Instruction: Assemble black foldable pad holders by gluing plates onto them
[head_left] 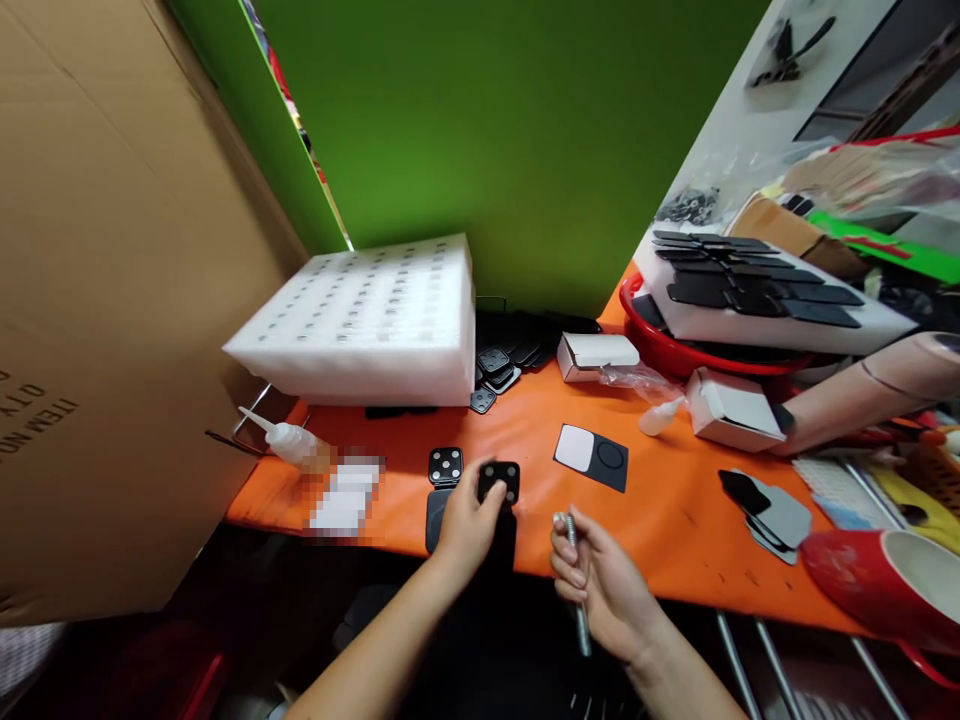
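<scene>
Near the table's front edge, my left hand (465, 525) pinches a small black square plate with pale round dots (510, 472), thumb on top. A matching dotted plate (445, 464) lies just left of it, above a dark flat panel (433, 518) partly covered by my hand. My right hand (600, 575) is closed around a thin metal rod (583, 625), which looks threaded near its upper end and points down toward me. Beyond that hand, a dark card with a white rounded square and a ring outline (611, 457) lies flat.
A white foam block with slots (367, 370) stands back left, beside piled black plates (495, 365). Squeeze bottles (292, 445), small white boxes (735, 410), a red basin (667, 350), grey and black pads (776, 515) and a red mug (847, 575) surround the orange tabletop (525, 420).
</scene>
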